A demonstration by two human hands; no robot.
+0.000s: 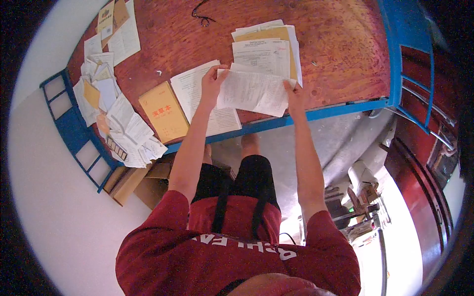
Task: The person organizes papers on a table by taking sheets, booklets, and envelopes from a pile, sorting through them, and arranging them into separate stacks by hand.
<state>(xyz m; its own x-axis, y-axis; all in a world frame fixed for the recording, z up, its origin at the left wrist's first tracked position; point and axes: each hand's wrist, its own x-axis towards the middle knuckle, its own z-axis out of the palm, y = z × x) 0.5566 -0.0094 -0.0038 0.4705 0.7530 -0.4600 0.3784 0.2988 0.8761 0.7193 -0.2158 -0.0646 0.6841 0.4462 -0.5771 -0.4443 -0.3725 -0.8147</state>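
A printed white sheet (254, 92) is held up by its two ends over the front edge of the wooden board. My left hand (213, 84) pinches its left end, and my right hand (295, 93) grips its right end. Behind the sheet lies a stack of papers (261, 54) with a brown envelope or folder among them. Partly under my left forearm are printed pages (191, 81). To their left rests a yellow-orange booklet (164, 112) with red characters on its cover.
Loose papers (108, 91) lie heaped along the left side, with more sheets and a tan booklet (106, 19) at the back left. A dark cord (202, 18) is at the back. Blue metal frame parts (390, 54) border the board. Cardboard boxes (150, 185) stand below.
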